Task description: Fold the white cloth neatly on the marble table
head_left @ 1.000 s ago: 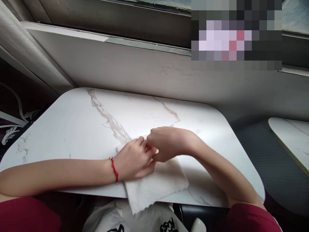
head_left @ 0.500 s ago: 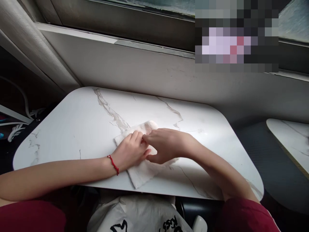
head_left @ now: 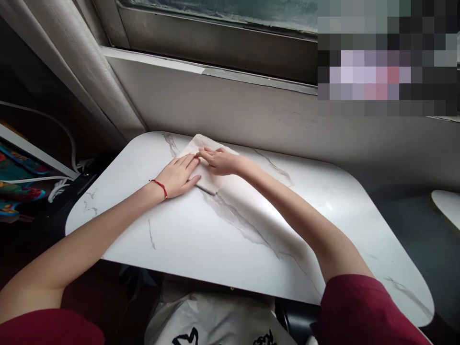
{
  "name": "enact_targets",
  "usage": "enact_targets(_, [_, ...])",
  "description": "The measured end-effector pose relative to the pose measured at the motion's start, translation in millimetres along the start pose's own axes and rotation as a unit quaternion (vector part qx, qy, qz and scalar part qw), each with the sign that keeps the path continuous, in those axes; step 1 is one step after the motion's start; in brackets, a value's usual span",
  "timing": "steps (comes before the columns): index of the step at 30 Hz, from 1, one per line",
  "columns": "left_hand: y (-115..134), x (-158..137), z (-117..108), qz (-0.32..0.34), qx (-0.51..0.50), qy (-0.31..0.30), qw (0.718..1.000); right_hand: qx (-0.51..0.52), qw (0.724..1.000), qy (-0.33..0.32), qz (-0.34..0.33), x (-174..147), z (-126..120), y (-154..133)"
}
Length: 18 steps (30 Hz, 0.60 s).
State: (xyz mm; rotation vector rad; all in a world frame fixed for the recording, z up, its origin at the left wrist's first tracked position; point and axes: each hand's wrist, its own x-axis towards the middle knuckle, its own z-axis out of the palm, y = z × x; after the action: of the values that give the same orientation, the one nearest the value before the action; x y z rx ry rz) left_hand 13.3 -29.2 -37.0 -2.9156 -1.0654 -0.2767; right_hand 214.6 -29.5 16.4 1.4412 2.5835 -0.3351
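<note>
A white cloth point(head_left: 206, 180) lies flat on the white marble-patterned table point(head_left: 201, 239), near its back edge. My left hand point(head_left: 179, 176) rests palm down over the cloth's left side, fingers stretched out and thumb apart. A red cord bracelet circles that wrist. My right hand point(head_left: 223, 162) is palm down on the cloth's upper part, fingers extended to the left, their tips close to or touching the left hand's fingertips. Part of the cloth is hidden under both hands.
Behind the table stands a pale wall panel point(head_left: 230, 108) below a window. A light curtain point(head_left: 104, 67) hangs at the left, with white cables point(head_left: 61, 184) and a colourful patterned item point(head_left: 25, 172) lower down. Another white tabletop point(head_left: 447, 203) shows at the right edge.
Both hands and the cloth have moved away from me toward the table's back edge. The fingers, bunched before, are now stretched out flatter. The view has shifted a little.
</note>
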Motion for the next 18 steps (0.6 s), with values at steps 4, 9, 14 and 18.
enact_targets(4, [-11.5, 5.1, 2.6, -0.033, 0.001, 0.014, 0.999, 0.022, 0.998, 0.034, -0.04, 28.7, -0.3, 13.8])
enact_targets(9, [-21.3, 8.1, 4.9, -0.055, 0.001, 0.013, 0.998, 0.062, 0.992, 0.071, -0.082, 52.0, 0.3, 28.2])
enact_targets(14, [-17.3, 10.8, -3.7, -0.105, 0.036, 0.008, 0.994, 0.089, 0.959, 0.251, -0.094, 71.6, 38.5, 29.9])
enact_targets(18, [-6.0, 11.6, -15.0, -0.144, 0.069, 0.006, 0.987, 0.094, 0.943, 0.297, -0.117, 73.0, 60.8, 29.9])
